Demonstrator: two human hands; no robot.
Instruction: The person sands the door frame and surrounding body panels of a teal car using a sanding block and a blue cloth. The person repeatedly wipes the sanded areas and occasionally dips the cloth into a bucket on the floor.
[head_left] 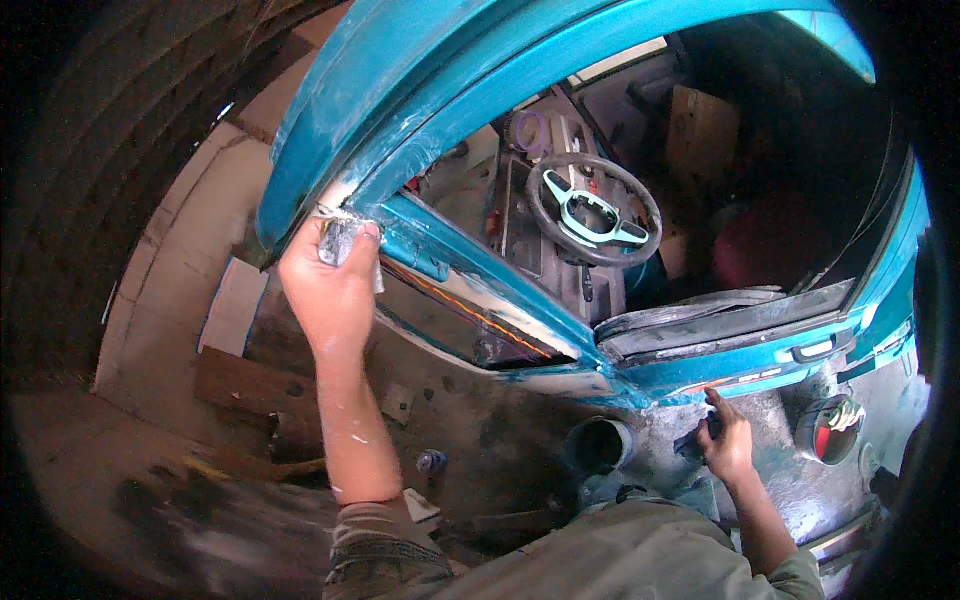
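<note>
My left hand [330, 285] is raised and shut on a folded piece of grey sandpaper [338, 240], pressed against the teal roof pillar [400, 150] of a stripped car body where the paint is worn to white. My right hand [727, 440] rests low on the grey, sanded front panel [520, 430], fingers curled over a small dark pad [697, 445]. A round headlight hole [600, 445] lies just left of that hand.
Through the empty windscreen frame I see a steering wheel [595, 210] with a pale teal centre and the bare dashboard. A red and white lamp [830, 430] sits at the right. Wooden planks [250, 385] and concrete floor [170, 300] lie at the left.
</note>
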